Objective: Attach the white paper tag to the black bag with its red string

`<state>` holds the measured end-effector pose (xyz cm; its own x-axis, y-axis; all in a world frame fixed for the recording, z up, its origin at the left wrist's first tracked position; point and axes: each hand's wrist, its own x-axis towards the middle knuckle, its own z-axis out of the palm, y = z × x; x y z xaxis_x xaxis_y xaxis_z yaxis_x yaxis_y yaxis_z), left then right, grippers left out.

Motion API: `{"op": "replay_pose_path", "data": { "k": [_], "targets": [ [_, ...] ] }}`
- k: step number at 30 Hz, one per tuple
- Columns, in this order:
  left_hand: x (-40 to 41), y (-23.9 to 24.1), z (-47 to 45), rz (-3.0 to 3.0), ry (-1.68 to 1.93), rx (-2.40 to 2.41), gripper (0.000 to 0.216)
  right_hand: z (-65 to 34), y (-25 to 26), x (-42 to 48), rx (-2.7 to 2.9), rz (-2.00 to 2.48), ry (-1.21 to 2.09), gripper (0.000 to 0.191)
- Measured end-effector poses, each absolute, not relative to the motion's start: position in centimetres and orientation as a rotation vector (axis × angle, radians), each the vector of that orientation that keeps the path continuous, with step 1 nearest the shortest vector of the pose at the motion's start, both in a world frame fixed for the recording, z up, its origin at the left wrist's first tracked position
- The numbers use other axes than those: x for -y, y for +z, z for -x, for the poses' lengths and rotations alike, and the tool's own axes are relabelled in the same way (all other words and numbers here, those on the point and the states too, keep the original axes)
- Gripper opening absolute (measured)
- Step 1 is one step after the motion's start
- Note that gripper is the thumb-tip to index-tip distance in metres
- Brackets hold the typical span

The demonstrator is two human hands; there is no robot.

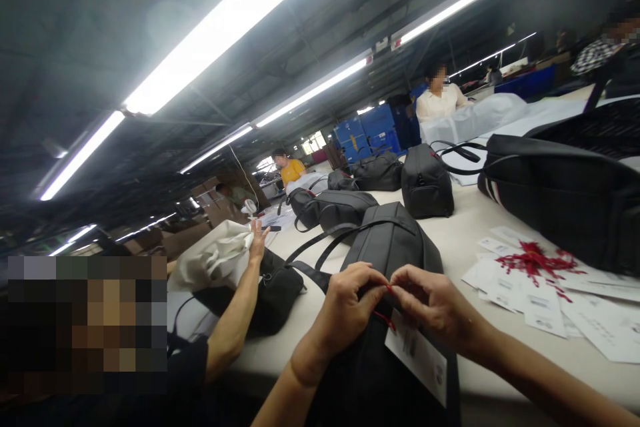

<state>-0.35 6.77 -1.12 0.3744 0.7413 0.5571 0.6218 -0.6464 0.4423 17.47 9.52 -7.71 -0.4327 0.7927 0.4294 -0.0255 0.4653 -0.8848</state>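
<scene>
At the far left, a co-worker's arm [235, 320] reaches across the table edge, and that person's hand [257, 240] rests against a white cloth bag [215, 257] lying beside a black bag [273, 290].

Your left hand [347, 303] is curled, with the thumb and fingers pinching a red string [385, 317] just over the black bag [390, 247] directly in front of you. Your right hand [433, 303] meets it fingertip to fingertip and is pinched on the same string at its upper end. A white tag [417, 357] hangs from the string below both hands and lies against the front of the bag. The exact way the string passes through the bag's fitting appears hidden by your fingers.

To the right, a spread of white tags [540, 300] lies on the white table [465, 233], with a bundle of red strings [533, 260] on top. Further black bags [427, 180] stand in a row beyond, and a large black bag [565, 193] sits at the far right.
</scene>
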Motion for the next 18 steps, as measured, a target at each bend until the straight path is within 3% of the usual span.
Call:
{"op": "replay_pose_path", "data": {
  "k": [8, 18],
  "targets": [
    [-6.7, -1.4, 0.2, -2.523, 1.122, -1.239, 0.009, -17.9, -6.8, -9.5, 1.838, 0.694, 1.091, 0.030],
    [-6.4, -1.1, -0.3, -2.298, 1.159, -1.337, 0.009, -17.9, -7.4, -9.9, 1.935, 0.715, 0.168, 0.017]
  ]
}}
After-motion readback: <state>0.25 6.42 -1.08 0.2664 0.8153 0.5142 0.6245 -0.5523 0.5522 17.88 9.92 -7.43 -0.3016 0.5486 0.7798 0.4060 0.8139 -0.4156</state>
